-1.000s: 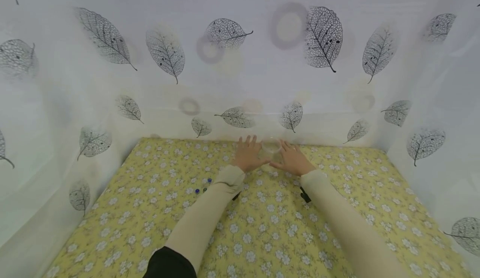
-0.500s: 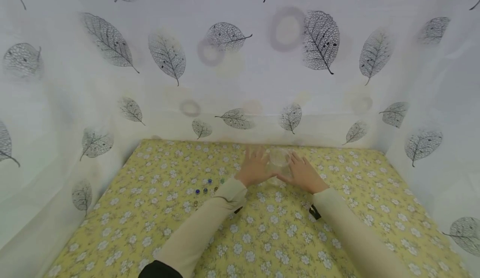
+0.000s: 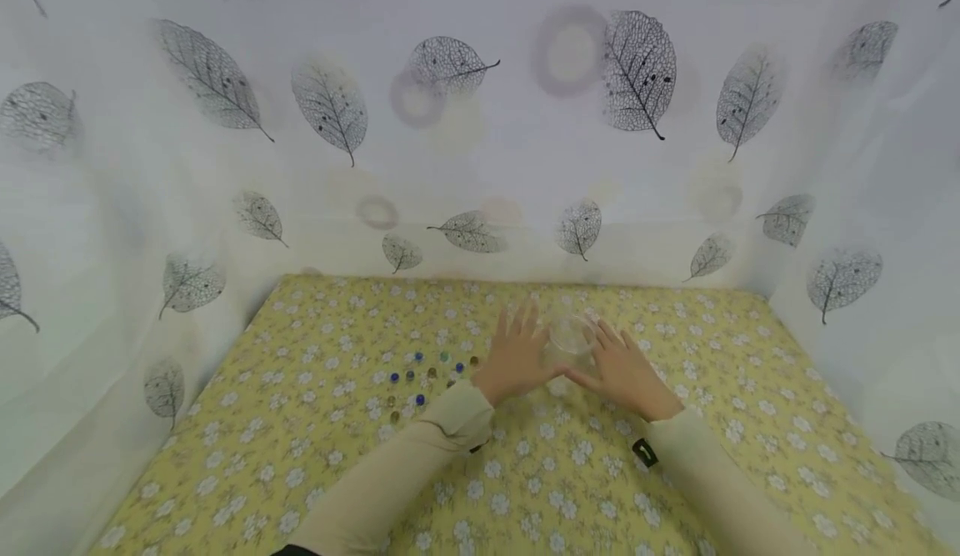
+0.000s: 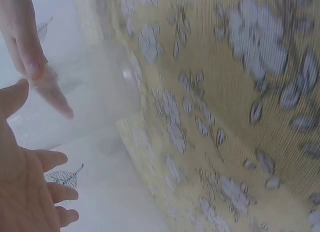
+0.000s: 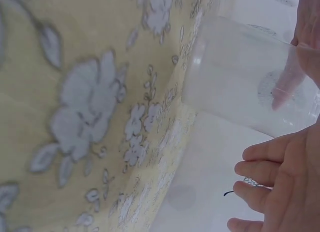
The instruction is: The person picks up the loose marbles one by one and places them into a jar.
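A clear plastic cup [image 3: 572, 338] stands upright on the yellow floral tablecloth [image 3: 525, 481], near the far middle. My left hand [image 3: 517, 358] lies against its left side and my right hand [image 3: 626, 370] against its right side, both with fingers fairly straight. In the left wrist view the cup [image 4: 95, 86] sits past my left hand [image 4: 27, 192], and the right hand's fingers [image 4: 27, 46] press its far wall. In the right wrist view the cup [image 5: 240, 76] is beside my right hand [image 5: 285, 192]. The cup looks empty.
Several small blue, green and brown beads [image 3: 420, 377] lie scattered on the cloth just left of my left hand. A white curtain printed with grey leaves [image 3: 480, 122] walls in the table at the back and on both sides.
Both hands have slid the cup toward me and slightly right, away from the back curtain. More beads show beside the left wrist.
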A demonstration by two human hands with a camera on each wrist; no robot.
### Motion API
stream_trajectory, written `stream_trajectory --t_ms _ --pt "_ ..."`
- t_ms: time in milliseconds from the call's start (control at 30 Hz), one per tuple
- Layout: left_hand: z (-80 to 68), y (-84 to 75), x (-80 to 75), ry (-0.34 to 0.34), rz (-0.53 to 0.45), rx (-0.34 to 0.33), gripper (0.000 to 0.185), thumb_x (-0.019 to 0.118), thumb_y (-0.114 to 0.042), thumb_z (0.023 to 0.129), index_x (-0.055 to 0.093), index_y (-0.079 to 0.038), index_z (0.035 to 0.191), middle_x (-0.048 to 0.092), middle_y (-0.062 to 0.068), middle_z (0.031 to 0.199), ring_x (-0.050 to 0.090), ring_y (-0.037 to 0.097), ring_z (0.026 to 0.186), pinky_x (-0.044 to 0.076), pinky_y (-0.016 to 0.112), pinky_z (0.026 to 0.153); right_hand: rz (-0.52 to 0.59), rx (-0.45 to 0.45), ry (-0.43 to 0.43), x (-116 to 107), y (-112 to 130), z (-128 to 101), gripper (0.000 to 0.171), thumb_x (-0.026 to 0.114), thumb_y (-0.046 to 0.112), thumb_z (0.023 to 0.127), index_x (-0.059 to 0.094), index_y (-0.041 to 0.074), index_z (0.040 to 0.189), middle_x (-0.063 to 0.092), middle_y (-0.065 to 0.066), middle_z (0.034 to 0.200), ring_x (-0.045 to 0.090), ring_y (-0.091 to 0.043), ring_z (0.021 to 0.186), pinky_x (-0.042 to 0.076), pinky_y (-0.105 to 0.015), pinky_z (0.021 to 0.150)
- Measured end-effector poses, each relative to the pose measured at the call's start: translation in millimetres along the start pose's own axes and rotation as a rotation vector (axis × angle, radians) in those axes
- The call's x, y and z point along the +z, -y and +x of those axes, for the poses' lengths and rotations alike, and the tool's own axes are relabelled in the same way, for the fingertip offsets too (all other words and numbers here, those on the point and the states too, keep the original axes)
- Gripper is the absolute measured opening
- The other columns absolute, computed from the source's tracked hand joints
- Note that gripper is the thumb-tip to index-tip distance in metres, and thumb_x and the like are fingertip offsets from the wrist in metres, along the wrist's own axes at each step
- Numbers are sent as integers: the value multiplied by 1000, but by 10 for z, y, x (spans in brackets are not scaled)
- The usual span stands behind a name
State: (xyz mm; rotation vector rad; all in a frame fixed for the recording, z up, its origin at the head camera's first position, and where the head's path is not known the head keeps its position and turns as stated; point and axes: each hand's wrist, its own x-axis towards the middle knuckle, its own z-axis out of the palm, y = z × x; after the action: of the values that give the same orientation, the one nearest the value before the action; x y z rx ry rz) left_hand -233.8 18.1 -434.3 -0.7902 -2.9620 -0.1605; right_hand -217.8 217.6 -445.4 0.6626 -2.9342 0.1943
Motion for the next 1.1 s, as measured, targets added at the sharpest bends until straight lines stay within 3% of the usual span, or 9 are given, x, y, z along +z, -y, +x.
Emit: stream_trajectory --t_ms 267,433,700,1100 --pt "-193 -164 -55 -40 -4 8 75 36 -66 91 38 -14 145 19 17 155 10 33 146 2 57 117 2 27 -3 -130 92 -198 92 47 65 87 32 -6 143 29 -24 150 28 -42 138 20 -61 112" --pt "-305 -265 -70 -20 -19 -27 77 36 -68 89 35 -16 146 17 15 156 6 33 146 6 56 118 4 24 -7 -149 127 -316 92 49 65 86 32 -5 143 29 -23 150 29 -41 138 22 -61 112" --pt "-481 -405 -54 -22 -5 -41 80 32 -72 88 37 -17 145 23 15 154 14 32 145 9 57 117 5 36 13 -118 175 -500 91 49 64 86 30 -3 144 33 -24 148 32 -42 136 25 -62 109" --pt "-674 -473 -45 -9 -69 -35 74 38 -66 90 37 -16 145 21 17 155 17 34 145 15 56 116 65 42 49 -78 249 -640 89 51 62 86 33 -4 143 39 -29 142 35 -43 134 27 -63 107"
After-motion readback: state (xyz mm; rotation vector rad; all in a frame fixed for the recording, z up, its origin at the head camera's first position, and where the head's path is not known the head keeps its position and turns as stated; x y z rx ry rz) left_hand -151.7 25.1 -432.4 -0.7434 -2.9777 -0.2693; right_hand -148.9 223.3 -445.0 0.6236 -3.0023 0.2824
